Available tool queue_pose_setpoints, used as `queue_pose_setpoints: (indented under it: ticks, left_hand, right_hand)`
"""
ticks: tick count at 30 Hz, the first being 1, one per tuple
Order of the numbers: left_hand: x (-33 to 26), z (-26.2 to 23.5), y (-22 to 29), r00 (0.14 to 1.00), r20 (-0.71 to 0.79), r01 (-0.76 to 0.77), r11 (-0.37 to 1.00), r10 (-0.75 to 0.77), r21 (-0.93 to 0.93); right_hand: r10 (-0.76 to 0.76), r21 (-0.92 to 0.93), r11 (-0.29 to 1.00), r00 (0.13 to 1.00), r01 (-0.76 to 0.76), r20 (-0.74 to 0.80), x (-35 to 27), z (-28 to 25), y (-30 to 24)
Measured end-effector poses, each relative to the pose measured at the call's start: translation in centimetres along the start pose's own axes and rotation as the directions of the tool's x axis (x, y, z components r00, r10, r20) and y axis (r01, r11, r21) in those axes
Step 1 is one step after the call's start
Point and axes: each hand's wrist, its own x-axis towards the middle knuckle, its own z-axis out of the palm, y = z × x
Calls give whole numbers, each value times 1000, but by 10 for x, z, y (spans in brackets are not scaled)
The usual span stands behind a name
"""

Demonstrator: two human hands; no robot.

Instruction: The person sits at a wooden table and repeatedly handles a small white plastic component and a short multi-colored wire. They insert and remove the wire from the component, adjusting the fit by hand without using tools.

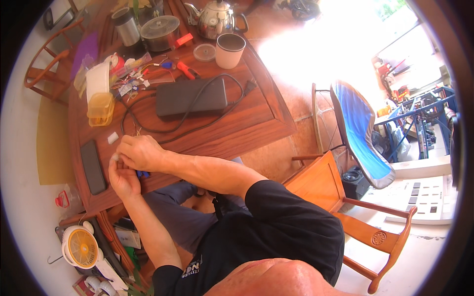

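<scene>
Close together over the table's near left edge, my left hand (124,181) and my right hand (141,153) meet at the fingertips. Both are closed, pinching around a small whitish piece (116,157) whose kind I cannot make out. Thin light wires (138,132) stick up just beyond my right hand. A blue object (142,174) shows partly beneath the hands; the rest of it is hidden. Beside them lie a small white block (113,137) and a dark smartphone (94,166). Farther back rests a black power adapter (190,97) with its cable looped over it.
Wires and connectors (133,85) lie heaped behind a yellow plastic box (100,109). A red-handled tool (187,70), a cup (230,51), a kettle (216,20) and a lidded pot (159,33) stand farther back. Right of me is a wooden chair (316,180); lower left, a small fan (82,246).
</scene>
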Motion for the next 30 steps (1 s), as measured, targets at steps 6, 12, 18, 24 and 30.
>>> queue_pose_setpoints:
  ticks: [6,12,18,24,30]
  left_hand:
    - [0,3,-3,999,-38,-4,1000,3,-31]
    - [1,3,-1,1000,4,-7,1000,7,19]
    - [-6,17,-4,998,-35,-57,997,58,55]
    - [-6,20,-7,993,-33,-114,993,115,40]
    - [-6,16,-4,997,44,-59,998,60,-15]
  right_hand:
    - [-144,-116,984,984,132,-100,5,-2,0]
    - [-109,-102,990,990,100,-94,2,1,-1]
    - [-43,-30,999,994,40,-100,2,0,-2]
    - [-24,52,998,999,27,-47,3,-2,-4]
    - [31,130,991,1000,-30,1,2,0,-3]
